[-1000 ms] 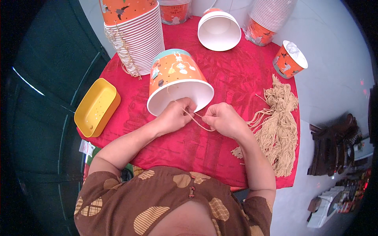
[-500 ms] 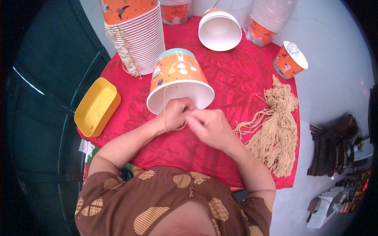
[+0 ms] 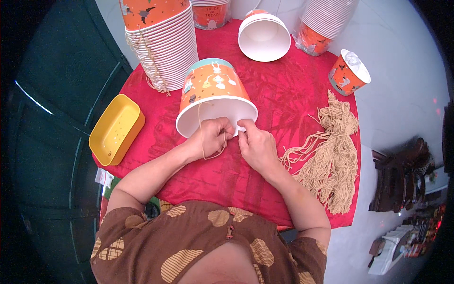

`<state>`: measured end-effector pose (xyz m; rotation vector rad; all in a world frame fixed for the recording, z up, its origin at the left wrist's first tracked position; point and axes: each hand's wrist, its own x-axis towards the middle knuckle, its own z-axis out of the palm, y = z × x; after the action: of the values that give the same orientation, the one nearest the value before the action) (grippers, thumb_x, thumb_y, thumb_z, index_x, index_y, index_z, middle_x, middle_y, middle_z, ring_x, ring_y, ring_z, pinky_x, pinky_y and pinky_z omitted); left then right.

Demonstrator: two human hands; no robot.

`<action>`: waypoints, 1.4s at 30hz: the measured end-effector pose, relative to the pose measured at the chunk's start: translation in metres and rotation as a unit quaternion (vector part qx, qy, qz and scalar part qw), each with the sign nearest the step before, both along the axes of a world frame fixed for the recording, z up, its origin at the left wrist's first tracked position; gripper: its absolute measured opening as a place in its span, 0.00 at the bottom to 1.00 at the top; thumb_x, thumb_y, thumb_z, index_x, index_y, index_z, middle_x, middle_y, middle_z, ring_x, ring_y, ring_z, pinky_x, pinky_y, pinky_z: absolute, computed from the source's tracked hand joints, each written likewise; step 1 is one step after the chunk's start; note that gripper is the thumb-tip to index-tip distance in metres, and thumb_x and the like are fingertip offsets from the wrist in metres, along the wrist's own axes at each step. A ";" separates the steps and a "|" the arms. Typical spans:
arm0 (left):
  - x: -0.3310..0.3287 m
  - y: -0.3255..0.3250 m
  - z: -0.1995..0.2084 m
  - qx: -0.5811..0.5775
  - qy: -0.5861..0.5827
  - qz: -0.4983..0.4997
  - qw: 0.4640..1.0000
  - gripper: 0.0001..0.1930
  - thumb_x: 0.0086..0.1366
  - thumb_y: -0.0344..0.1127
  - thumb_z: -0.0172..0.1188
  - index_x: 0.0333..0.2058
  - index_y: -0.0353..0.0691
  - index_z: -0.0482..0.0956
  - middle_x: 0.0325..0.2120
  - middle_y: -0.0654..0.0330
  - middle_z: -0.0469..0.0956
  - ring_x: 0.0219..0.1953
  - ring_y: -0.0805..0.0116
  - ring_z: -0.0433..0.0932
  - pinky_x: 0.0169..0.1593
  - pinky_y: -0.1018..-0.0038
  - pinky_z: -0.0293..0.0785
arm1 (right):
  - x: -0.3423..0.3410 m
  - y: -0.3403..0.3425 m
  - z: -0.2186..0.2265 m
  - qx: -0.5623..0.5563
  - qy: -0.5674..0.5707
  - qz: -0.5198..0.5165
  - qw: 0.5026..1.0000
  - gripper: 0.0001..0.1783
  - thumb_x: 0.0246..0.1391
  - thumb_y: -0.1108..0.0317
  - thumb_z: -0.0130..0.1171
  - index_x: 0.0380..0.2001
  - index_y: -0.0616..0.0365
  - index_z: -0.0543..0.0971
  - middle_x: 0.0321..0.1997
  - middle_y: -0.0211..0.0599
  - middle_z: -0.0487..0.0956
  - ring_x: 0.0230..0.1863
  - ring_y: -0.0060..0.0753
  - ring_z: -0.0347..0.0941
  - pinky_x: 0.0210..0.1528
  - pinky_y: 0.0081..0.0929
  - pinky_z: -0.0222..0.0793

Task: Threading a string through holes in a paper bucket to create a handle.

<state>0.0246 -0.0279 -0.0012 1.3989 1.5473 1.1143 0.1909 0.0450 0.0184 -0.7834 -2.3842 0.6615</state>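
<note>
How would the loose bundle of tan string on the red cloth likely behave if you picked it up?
The string bundle would probably flop and droop, since its strands lie limp and splayed. It looks light for its bulk. Loose ends spreading toward the right hand suggest it may tangle or shed strands.

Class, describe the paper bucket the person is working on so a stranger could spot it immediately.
On the red tablecloth, find the orange paper bucket lying on its side at the cloth's middle. Both hands, left hand and right hand, touch its white rim, and tan string hangs from it.
</note>
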 end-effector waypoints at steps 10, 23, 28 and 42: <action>0.000 -0.001 0.006 -0.016 0.030 -0.016 0.999 0.03 0.65 0.23 0.53 0.32 0.34 0.73 0.20 0.63 0.73 0.19 0.79 0.70 0.20 0.79 0.67 | -0.007 0.002 -0.016 0.002 0.026 0.005 1.000 0.08 0.55 0.69 0.55 0.38 0.59 0.75 0.20 0.55 0.77 0.25 0.58 0.78 0.27 0.53 0.72; -0.006 0.004 0.006 -0.080 -0.082 0.030 0.993 0.02 0.64 0.27 0.54 0.34 0.36 0.74 0.18 0.63 0.73 0.14 0.78 0.69 0.15 0.78 0.64 | -0.008 0.003 -0.017 -0.035 0.048 0.018 0.998 0.05 0.53 0.70 0.55 0.31 0.61 0.74 0.20 0.54 0.77 0.25 0.57 0.78 0.27 0.52 0.72; -0.008 0.007 0.004 -0.082 -0.157 0.043 0.983 0.01 0.62 0.25 0.56 0.33 0.36 0.74 0.18 0.63 0.72 0.14 0.77 0.69 0.13 0.79 0.62 | -0.006 -0.001 -0.020 -0.047 0.044 0.022 0.998 0.05 0.51 0.74 0.56 0.32 0.62 0.75 0.22 0.51 0.78 0.27 0.53 0.79 0.29 0.43 0.73; -0.005 0.003 0.007 -0.038 -0.090 0.025 0.995 0.04 0.59 0.21 0.55 0.33 0.35 0.74 0.22 0.63 0.73 0.21 0.77 0.70 0.23 0.79 0.67 | -0.006 -0.001 -0.006 0.089 0.097 -0.008 0.991 0.05 0.51 0.74 0.60 0.33 0.59 0.76 0.28 0.47 0.76 0.26 0.51 0.76 0.26 0.43 0.71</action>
<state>0.0198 -0.0247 0.0059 1.1813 1.4859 1.1666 0.1846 0.0437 0.0127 -0.6307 -2.2205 0.4855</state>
